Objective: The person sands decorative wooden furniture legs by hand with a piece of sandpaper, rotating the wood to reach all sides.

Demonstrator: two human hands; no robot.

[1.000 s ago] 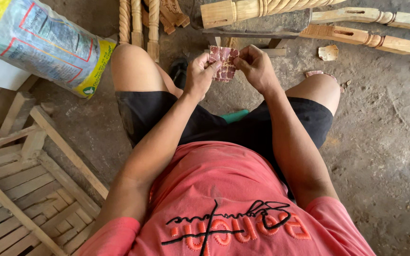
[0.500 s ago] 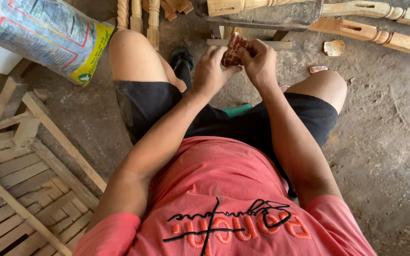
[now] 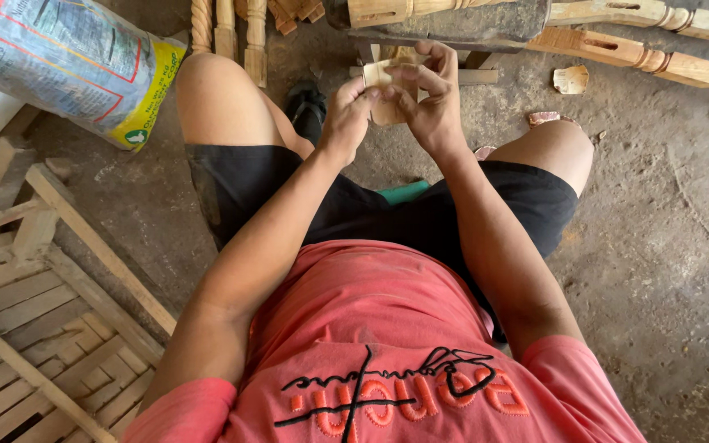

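Soft, even daylight, picture mostly sharp

The light is diffuse with no glare; weak shadows lie under the legs near 12 o'clock. The hands are a little soft, and the edges bend slightly at 9 and 3 o'clock.

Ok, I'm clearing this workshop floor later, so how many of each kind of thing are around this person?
Turned wooden posts, several cut off by the picture's edge: at least 6
Printed sack: 1
Slatted wooden frame: 1
Floor scraps: 2
Black shoe: 1
Tan piece held in the fingers of both hands: 1
Total: at least 12
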